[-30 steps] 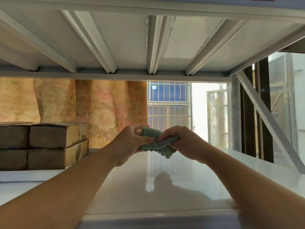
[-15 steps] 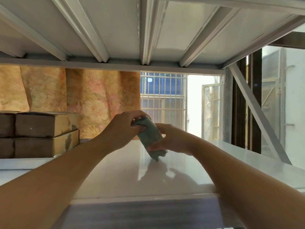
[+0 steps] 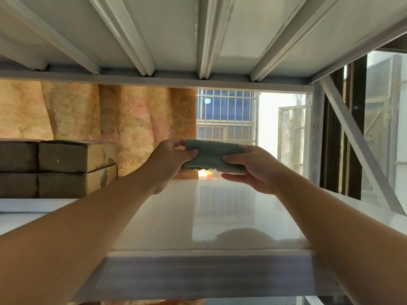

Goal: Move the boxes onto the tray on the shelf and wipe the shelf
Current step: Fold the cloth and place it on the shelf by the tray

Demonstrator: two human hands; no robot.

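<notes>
A folded green cloth point(image 3: 214, 155) is held flat in the air above the white shelf point(image 3: 198, 219). My left hand point(image 3: 169, 162) pinches its left end and my right hand point(image 3: 253, 170) grips its right end. Brown cardboard boxes point(image 3: 66, 166) stand stacked two high at the left of the shelf, on a white tray point(image 3: 33, 204) whose front rim shows beneath them. The cloth does not touch the shelf.
The underside of the upper shelf point(image 3: 176, 36) with its ribs hangs close overhead. A diagonal brace point(image 3: 361, 146) and upright post close off the right side. A floral curtain point(image 3: 132, 128) and a barred window point(image 3: 226, 115) lie behind.
The cloth was bunched and hanging near the shelf; now it is folded into a flat strip, raised and stretched between both hands.
</notes>
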